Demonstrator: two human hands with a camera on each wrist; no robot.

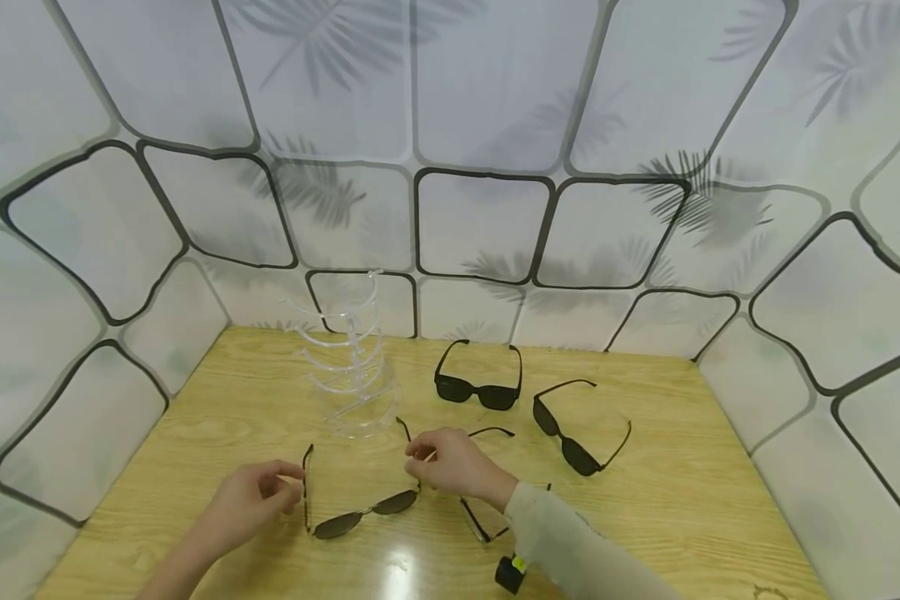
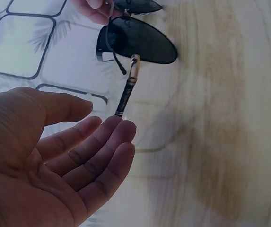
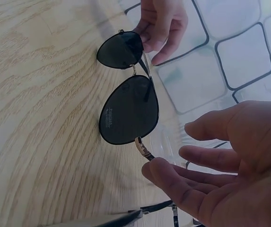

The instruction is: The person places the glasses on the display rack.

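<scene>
A pair of aviator sunglasses (image 1: 395,502) with dark lenses and thin metal frame rests on the wooden table between both hands, arms unfolded. My left hand (image 1: 251,500) is at its left arm; in the left wrist view the fingertips (image 2: 123,130) touch the patterned arm while the thumb stays apart. My right hand (image 1: 453,462) is at the other arm, fingertips (image 3: 156,170) against it near the hinge, thumb away from the fingers. Behind the right hand, another pair of glasses (image 1: 495,431) shows only its arms; the rest is hidden.
A clear tiered display stand (image 1: 355,358) rises at the back left. Black sunglasses (image 1: 476,393) and a second dark pair (image 1: 579,457) lie at the back right. Another pair (image 1: 476,523) is partly covered by my right forearm. Patterned cloth walls (image 1: 487,225) surround the table (image 1: 690,483).
</scene>
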